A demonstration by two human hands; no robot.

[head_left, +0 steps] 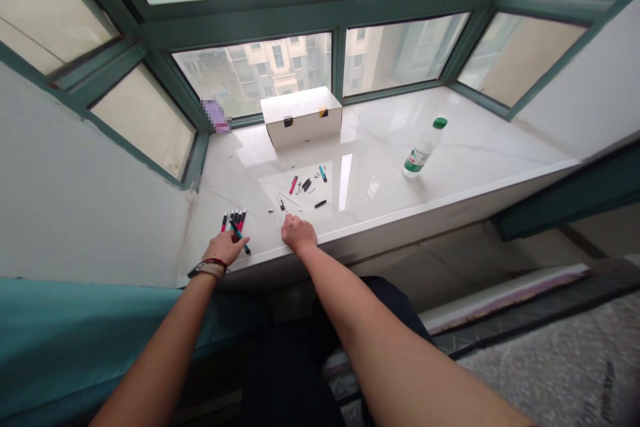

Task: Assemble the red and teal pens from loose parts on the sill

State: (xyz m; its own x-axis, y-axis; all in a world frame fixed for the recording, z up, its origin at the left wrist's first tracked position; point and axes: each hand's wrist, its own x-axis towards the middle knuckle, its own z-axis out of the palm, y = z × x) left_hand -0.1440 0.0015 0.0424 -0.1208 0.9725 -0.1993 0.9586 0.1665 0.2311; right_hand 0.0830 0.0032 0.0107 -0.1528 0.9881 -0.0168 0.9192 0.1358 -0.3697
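Note:
My left hand point(226, 248) rests on the white window sill point(380, 173) and grips a teal pen point(241, 237) that points up-left to down-right. Just beyond it lies a row of several finished pens point(234, 218), red and dark. My right hand point(299, 233) lies near the sill's front edge with its fingers curled down over something small that I cannot make out. Loose pen parts point(306, 185), among them a red barrel, a teal piece and black pieces, are scattered a little farther back.
A white cardboard box point(301, 117) stands at the back against the window. A plastic water bottle point(424, 147) with a green cap stands to the right. A teal cover point(60, 327) lies below the sill at left.

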